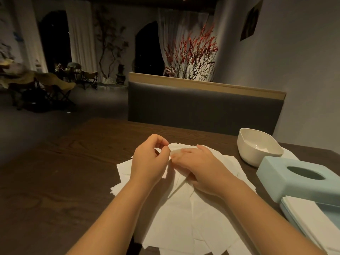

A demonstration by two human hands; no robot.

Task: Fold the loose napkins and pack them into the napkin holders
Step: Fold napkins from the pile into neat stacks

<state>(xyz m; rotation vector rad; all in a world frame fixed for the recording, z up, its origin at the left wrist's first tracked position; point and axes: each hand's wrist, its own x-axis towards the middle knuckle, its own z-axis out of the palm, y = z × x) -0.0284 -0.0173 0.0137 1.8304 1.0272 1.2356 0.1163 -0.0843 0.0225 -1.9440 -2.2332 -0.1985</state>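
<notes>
A heap of loose white napkins (176, 214) covers the middle of the dark wooden table (55, 181). My left hand (149, 159) pinches the upper corner of one napkin between thumb and fingertips. My right hand (200, 166) lies flat on the same napkin with fingers stretched out, pressing it down. At the right stands a light blue napkin holder lid (294, 179) with an oval slot. In front of it sits the holder's blue base (329, 210) with a stack of folded napkins (312, 219) in it.
A white bowl-shaped holder (257, 144) stands at the back right of the table with something white inside. Behind the table runs a grey padded bench back (202, 107). A wall closes the right side. Folding chairs stand far off at the left.
</notes>
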